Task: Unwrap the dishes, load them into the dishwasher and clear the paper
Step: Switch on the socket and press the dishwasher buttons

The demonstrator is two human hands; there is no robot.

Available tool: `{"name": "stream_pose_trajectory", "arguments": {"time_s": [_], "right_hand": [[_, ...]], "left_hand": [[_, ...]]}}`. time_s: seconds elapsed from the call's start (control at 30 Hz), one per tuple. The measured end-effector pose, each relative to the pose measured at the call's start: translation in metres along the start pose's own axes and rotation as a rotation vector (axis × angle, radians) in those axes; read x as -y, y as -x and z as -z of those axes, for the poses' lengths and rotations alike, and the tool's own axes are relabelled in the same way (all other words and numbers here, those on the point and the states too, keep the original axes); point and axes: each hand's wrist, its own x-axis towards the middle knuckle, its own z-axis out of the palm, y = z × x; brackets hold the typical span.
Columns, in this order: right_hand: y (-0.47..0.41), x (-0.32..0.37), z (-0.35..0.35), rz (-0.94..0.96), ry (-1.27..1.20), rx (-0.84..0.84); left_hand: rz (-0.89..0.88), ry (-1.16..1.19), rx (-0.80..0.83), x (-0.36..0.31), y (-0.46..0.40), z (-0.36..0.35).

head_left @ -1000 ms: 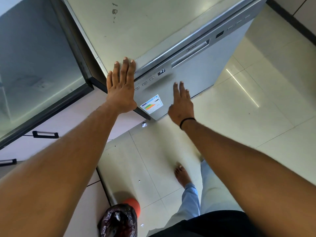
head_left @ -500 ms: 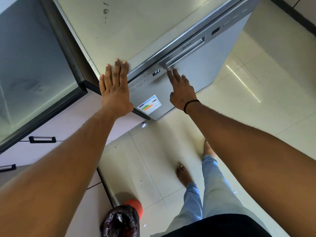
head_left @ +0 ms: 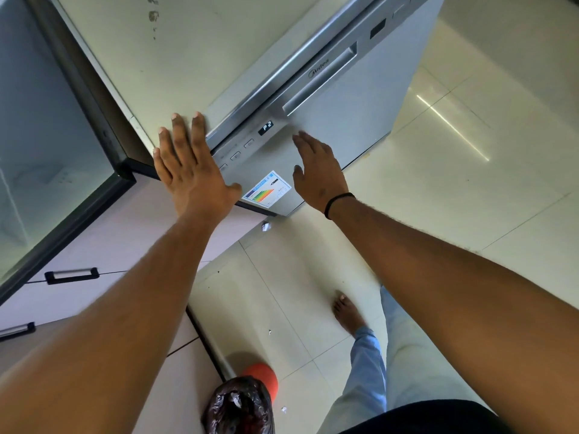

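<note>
A: Silver steel freestanding dishwasher (head_left: 354, 98) stands beside the counter, door closed. Left hand (head_left: 191, 170), right hand (head_left: 318, 173): fingers flat, grasping nothing.
B: Door's probably stiff, heavy; pull at recessed handle (head_left: 319, 79).

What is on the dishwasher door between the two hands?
In the head view, a coloured energy sticker lies between the left hand and right hand.

The pale tiled floor (head_left: 454, 189) carries the closed silver dishwasher (head_left: 354, 98), standing upright. On the tiles lie small white scraps (head_left: 265, 226), and an orange bin (head_left: 261, 380) lined with a dark bag (head_left: 238, 405) stands beside the cabinet base.
</note>
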Motion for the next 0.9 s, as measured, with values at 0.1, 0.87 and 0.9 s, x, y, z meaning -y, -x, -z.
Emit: {"name": "stream_pose_trajectory", "arguments": {"time_s": [0.1,0.87,0.9], "right_hand": [[-0.003,0.002,0.008,0.075,-0.112,-0.137],[-0.035,0.009,0.050,0.551,-0.146,-0.245],[-0.035,0.010,0.053,0.507,-0.152,-0.237]], "left_hand": [[0.018,0.018,-0.031,-0.003,0.000,0.000],[0.141,0.128,-0.122,-0.016,0.001,-0.005],[0.140,0.137,-0.103,-0.016,0.001,-0.003]]}}
